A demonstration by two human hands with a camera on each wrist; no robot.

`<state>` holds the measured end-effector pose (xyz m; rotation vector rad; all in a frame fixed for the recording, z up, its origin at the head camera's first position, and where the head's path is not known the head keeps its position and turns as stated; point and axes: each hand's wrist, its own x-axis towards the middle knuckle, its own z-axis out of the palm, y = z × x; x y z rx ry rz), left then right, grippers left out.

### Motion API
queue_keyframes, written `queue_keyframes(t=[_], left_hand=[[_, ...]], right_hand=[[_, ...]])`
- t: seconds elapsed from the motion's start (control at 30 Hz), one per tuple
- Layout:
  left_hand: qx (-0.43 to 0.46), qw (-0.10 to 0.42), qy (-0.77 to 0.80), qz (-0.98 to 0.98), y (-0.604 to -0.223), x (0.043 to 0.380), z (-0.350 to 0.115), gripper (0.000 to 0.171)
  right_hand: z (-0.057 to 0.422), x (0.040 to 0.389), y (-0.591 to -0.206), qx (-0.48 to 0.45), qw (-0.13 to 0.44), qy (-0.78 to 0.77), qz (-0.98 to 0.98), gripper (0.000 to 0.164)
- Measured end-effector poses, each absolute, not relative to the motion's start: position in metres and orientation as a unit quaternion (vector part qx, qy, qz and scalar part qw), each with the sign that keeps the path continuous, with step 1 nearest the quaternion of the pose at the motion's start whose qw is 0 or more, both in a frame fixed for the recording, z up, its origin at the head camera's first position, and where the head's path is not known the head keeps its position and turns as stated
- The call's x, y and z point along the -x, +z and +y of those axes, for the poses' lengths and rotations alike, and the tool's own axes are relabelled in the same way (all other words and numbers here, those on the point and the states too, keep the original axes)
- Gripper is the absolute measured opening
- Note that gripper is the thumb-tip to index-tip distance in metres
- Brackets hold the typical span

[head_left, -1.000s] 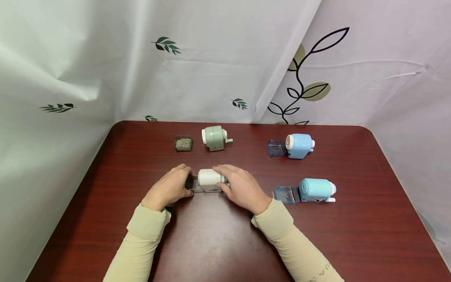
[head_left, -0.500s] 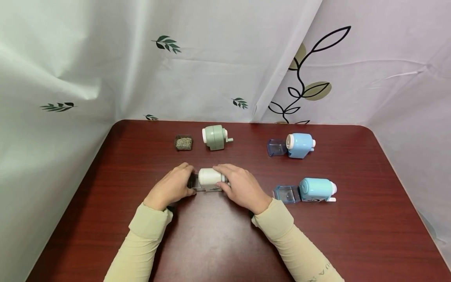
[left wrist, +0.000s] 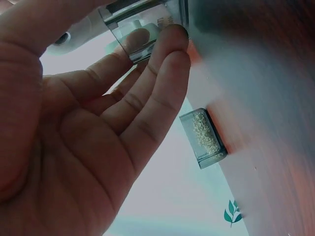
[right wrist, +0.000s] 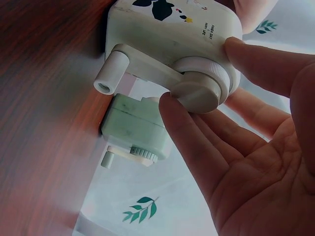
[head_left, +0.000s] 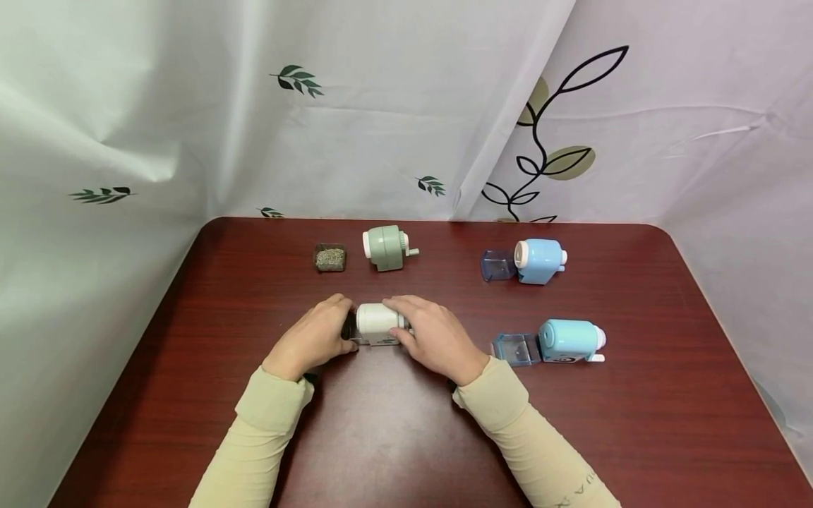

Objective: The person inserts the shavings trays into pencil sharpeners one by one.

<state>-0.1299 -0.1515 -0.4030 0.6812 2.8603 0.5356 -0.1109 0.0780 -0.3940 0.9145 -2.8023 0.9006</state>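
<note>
Head view: a white sharpener [head_left: 375, 321] stands on the table [head_left: 368, 437], a little left of the middle, between the two hands. The left hand [head_left: 314, 335] has its thumb on the near side and its fingers on the far side, parted only by the width of the clear drawer [left wrist: 142, 12] they pinch. That drawer lies against the left end of the body; how far it reaches inside is hidden by the fingers. The right hand [head_left: 438, 339] grips the body's right end, fingers curved over the far side and thumb on the near one, with a fingertip against the hub of the crank [right wrist: 147, 66].

The likeliest trouble, as I judge it, is the drawer binding: if the left hand pushes at an angle, a corner could catch on the rim of the opening. Pushing harder against a jam could make the body slide right or tip, since the right hand steadies it by one end only. The fingertip on the hub might also turn the crank by accident. Left fingertips wrapped round the drawer could get nipped as the gap narrows. Whether the drawer has shavings in it I cannot tell; if so, a jolt might spill them. The green sharpener [head_left: 384, 248] and its filled tray [head_left: 330, 258] stand farther off, so a small slip should miss them.
</note>
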Motion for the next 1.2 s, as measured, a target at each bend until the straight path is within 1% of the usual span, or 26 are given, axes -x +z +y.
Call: queue_keyframes(t=[0.4, 1.2], left_hand=[[-0.234, 0.069, 0.187, 0.952, -0.4051, 0.1295, -0.1493, 0.046], [-0.256, 0.047, 0.195, 0.945, -0.4101, 0.1318, -0.1464, 0.048]], right_hand=[[0.0777, 0.1114, -0.3961, -0.293, 0.024, 0.288, -0.912, 0.044], [0.0775, 0.1125, -0.397, -0.301, 0.037, 0.302, -0.904, 0.043]])
